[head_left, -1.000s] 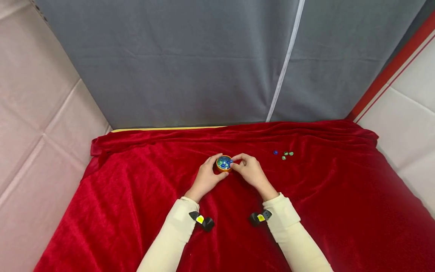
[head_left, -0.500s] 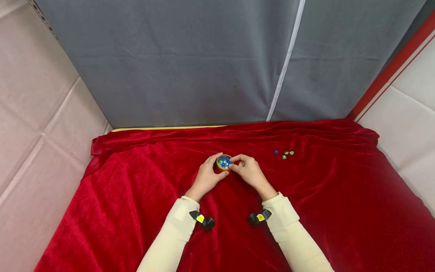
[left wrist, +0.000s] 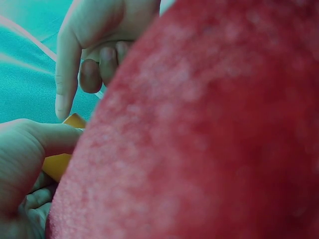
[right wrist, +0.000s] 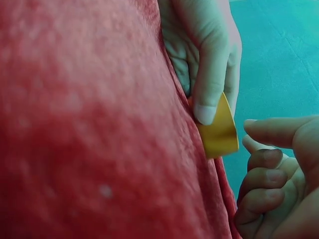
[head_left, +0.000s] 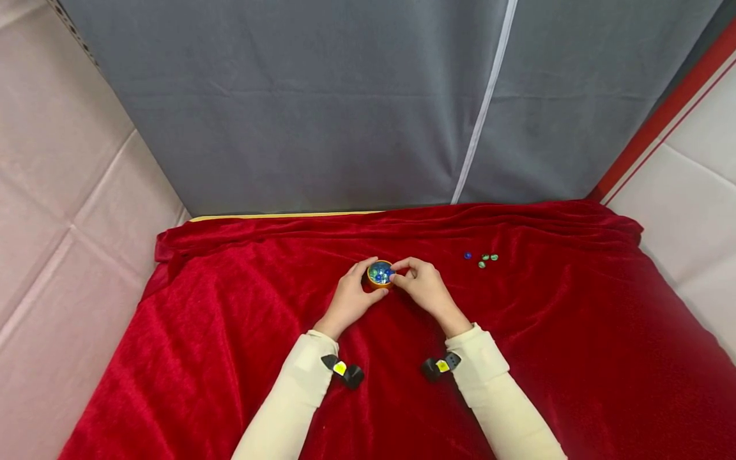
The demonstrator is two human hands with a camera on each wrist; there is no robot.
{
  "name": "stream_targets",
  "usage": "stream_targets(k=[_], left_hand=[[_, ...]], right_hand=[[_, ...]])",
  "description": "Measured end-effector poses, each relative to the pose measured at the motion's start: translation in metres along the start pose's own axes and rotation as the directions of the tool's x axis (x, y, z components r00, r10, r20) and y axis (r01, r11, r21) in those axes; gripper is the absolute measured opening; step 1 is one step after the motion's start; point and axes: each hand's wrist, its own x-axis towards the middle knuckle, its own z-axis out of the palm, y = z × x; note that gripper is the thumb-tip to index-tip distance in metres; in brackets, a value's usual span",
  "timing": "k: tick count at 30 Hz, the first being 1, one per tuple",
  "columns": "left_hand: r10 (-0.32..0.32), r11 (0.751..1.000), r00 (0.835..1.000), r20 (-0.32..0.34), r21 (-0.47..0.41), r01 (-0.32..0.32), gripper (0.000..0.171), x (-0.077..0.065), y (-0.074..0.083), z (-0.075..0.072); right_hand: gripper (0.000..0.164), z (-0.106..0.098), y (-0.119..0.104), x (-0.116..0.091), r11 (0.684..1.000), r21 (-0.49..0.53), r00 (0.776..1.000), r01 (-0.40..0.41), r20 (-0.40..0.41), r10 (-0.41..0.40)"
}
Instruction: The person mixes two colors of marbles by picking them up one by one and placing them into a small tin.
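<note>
A small round yellow-orange bowl (head_left: 380, 287) holding several blue and green glass marbles (head_left: 377, 273) stands on a red velvet cloth. My left hand (head_left: 349, 296) grips it from the left, fingers around the far side and thumb at the near side. At the right of the rim, the thumb and index finger of my right hand (head_left: 426, 291) pinch a blue marble (head_left: 393, 272). In the right wrist view, the left thumb presses the yellow bowl wall (right wrist: 222, 137), while the other fingers of my right hand (right wrist: 279, 174) are curled. Red cloth hides part of the bowl in both wrist views.
Right of the bowl lie a blue marble (head_left: 467, 255) and several green marbles (head_left: 485, 258) on the red cloth (head_left: 546, 332). A grey curtain (head_left: 322, 115) stands behind, with pale padded panels (head_left: 75, 191) on either side.
My right fingertips dip a little into the bowl half a second ago and are now back at its right rim. My left hand keeps its grip on the bowl.
</note>
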Motion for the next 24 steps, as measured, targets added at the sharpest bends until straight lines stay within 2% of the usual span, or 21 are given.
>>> stream_targets(k=[9,16,24], left_hand=[[-0.003,1.0,1.0,0.005,-0.008,0.003,0.065,-0.001,0.0,0.0],[-0.015,1.0,1.0,0.002,-0.004,0.015,0.065,-0.001,-0.002,0.0],[-0.019,1.0,1.0,-0.01,-0.004,0.019,0.066,-0.002,-0.001,-0.002]], right_hand=[[0.022,-0.01,0.003,0.001,1.0,0.018,0.999,-0.014,-0.039,0.014],[0.025,-0.026,0.009,0.004,0.999,0.043,0.996,-0.034,-0.075,0.037],[0.03,-0.048,0.016,0.006,0.99,0.132,0.99,-0.047,-0.129,0.064]])
